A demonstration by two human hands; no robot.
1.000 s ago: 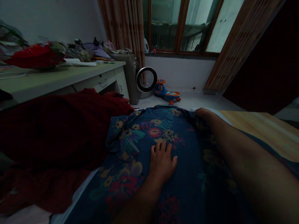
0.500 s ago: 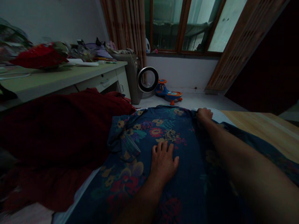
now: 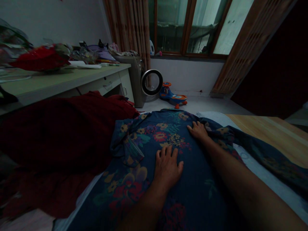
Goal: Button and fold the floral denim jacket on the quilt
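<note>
And there the floral shirt (image 3: pixel 193 163) lay, spread over white cloth (image 3: pixel 256 166) right of the red fabric (image 3: pixel 72 131), seemingly light, floppy, best taken near its far collar (image 3: pixel 169 109), left hand (image 3: pixel 167 165) and right hand (image 3: pixel 199 130) flat on it, fingers spread, gripping nothing

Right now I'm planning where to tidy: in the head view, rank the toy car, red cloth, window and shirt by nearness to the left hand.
1. Shirt: under the left hand.
2. Red cloth: to its left.
3. Toy car: ahead, on the floor.
4. Window: beyond, higher up.
</note>
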